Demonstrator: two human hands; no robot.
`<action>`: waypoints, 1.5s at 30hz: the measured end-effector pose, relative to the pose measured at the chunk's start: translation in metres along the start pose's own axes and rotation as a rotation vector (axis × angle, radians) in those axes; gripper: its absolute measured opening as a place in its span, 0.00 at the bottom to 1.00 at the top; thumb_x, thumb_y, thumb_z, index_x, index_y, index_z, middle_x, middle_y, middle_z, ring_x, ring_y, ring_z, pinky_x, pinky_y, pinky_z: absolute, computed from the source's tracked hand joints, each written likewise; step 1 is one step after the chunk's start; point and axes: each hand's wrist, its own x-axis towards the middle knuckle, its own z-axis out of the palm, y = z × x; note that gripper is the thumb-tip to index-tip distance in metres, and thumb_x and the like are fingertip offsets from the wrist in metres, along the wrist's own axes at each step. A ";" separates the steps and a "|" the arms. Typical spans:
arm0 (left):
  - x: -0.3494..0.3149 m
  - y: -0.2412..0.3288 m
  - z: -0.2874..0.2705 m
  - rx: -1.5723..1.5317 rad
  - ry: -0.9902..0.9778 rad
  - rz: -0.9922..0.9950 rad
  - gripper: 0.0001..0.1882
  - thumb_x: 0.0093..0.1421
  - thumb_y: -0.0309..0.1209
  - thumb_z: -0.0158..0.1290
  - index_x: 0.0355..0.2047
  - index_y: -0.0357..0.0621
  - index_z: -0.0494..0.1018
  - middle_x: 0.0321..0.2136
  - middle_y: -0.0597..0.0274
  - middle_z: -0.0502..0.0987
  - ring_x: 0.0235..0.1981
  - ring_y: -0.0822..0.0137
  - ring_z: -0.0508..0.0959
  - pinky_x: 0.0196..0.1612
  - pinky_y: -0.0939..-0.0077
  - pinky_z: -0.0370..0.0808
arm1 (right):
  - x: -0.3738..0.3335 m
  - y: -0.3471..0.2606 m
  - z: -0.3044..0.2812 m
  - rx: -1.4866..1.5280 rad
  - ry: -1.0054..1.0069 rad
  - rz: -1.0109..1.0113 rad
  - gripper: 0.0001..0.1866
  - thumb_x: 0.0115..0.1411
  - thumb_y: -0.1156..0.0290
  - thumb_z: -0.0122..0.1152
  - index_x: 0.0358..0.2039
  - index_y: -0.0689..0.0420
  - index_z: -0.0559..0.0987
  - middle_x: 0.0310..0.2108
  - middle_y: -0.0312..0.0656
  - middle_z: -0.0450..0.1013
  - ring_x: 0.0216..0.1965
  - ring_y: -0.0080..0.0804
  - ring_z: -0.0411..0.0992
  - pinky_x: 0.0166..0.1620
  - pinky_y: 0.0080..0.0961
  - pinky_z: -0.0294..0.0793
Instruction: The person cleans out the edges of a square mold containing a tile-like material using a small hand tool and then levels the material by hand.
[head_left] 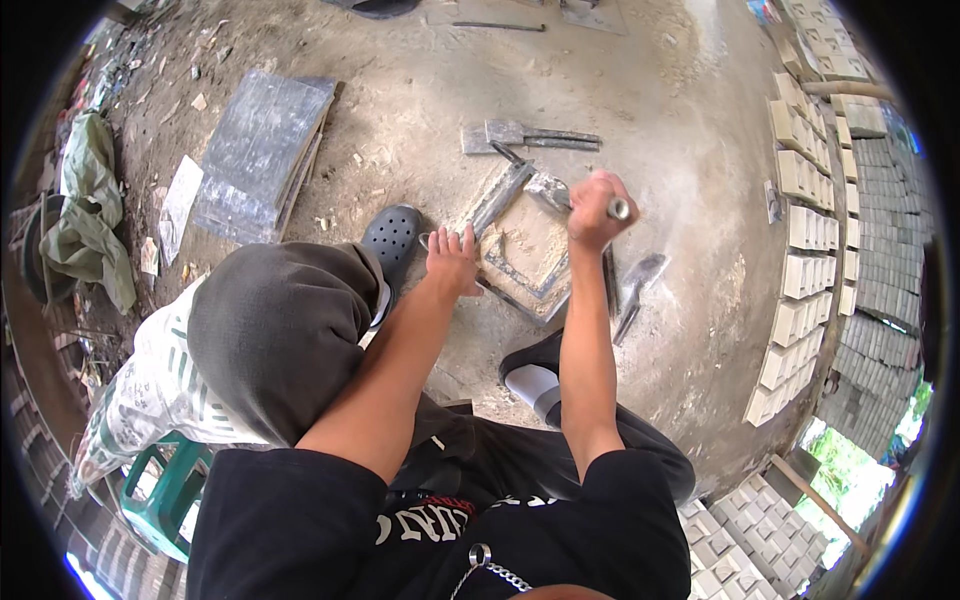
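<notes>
A metal mould frame [497, 203], roughly square, lies on the floor in front of me with pale sandy powder [528, 238] in and around it. My left hand [455, 262] rests at the frame's left side with its fingers spread. Above the frame's right side, my right hand [597, 212] is closed round the pipe-like handle of a metal tool. The tool's flat, dusty grey head [548, 191] reaches left over the frame's upper corner; its exact kind is unclear. Just right of the frame lies a trowel-like tool [640, 280].
Flat metal tools with bar handles [530, 137] lie beyond the frame. Stacked dark sheets [265, 150] are at the left. Rows of pale blocks [805, 240] line the right, beside stacked grey tiles [885, 230]. My shoes [393, 240] flank the frame; a green stool [165, 490] stands lower left.
</notes>
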 end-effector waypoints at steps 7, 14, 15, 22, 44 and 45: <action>0.001 -0.001 0.001 0.001 0.001 -0.004 0.72 0.45 0.62 0.62 0.68 0.33 0.25 0.67 0.35 0.46 0.70 0.38 0.41 0.69 0.46 0.37 | 0.005 0.007 0.018 0.008 -0.023 0.055 0.19 0.57 0.79 0.50 0.11 0.59 0.61 0.10 0.29 0.57 0.13 0.14 0.55 0.16 0.19 0.48; 0.000 0.001 -0.004 0.000 0.010 -0.006 0.72 0.44 0.63 0.62 0.68 0.33 0.26 0.67 0.35 0.46 0.70 0.38 0.41 0.69 0.46 0.37 | 0.003 0.006 0.011 -0.012 0.094 0.073 0.18 0.57 0.75 0.51 0.11 0.59 0.63 0.10 0.33 0.59 0.11 0.18 0.56 0.14 0.20 0.54; 0.000 0.002 -0.004 -0.003 0.024 -0.004 0.72 0.43 0.63 0.62 0.68 0.33 0.26 0.67 0.35 0.46 0.70 0.38 0.41 0.69 0.45 0.38 | 0.006 0.010 0.006 -0.014 0.150 0.100 0.18 0.57 0.75 0.52 0.10 0.59 0.64 0.10 0.32 0.60 0.11 0.17 0.57 0.14 0.19 0.53; 0.004 -0.001 0.004 0.007 0.018 -0.001 0.74 0.42 0.64 0.63 0.68 0.34 0.25 0.67 0.34 0.46 0.70 0.38 0.40 0.69 0.46 0.37 | 0.012 0.000 -0.004 0.089 0.138 0.267 0.19 0.58 0.74 0.51 0.11 0.58 0.63 0.10 0.32 0.60 0.12 0.17 0.57 0.15 0.20 0.53; 0.003 0.002 0.002 -0.004 0.037 -0.037 0.75 0.38 0.62 0.66 0.69 0.38 0.28 0.67 0.40 0.49 0.70 0.41 0.43 0.70 0.50 0.36 | 0.001 0.003 -0.005 -0.103 -0.002 -0.094 0.18 0.56 0.79 0.52 0.11 0.60 0.61 0.11 0.27 0.58 0.14 0.12 0.54 0.17 0.18 0.48; 0.002 0.003 0.000 0.001 0.031 -0.039 0.75 0.38 0.62 0.66 0.69 0.38 0.28 0.67 0.40 0.49 0.70 0.41 0.43 0.70 0.50 0.36 | 0.002 0.009 -0.003 -0.128 0.016 -0.160 0.18 0.56 0.79 0.52 0.11 0.60 0.62 0.11 0.27 0.58 0.14 0.12 0.54 0.17 0.18 0.48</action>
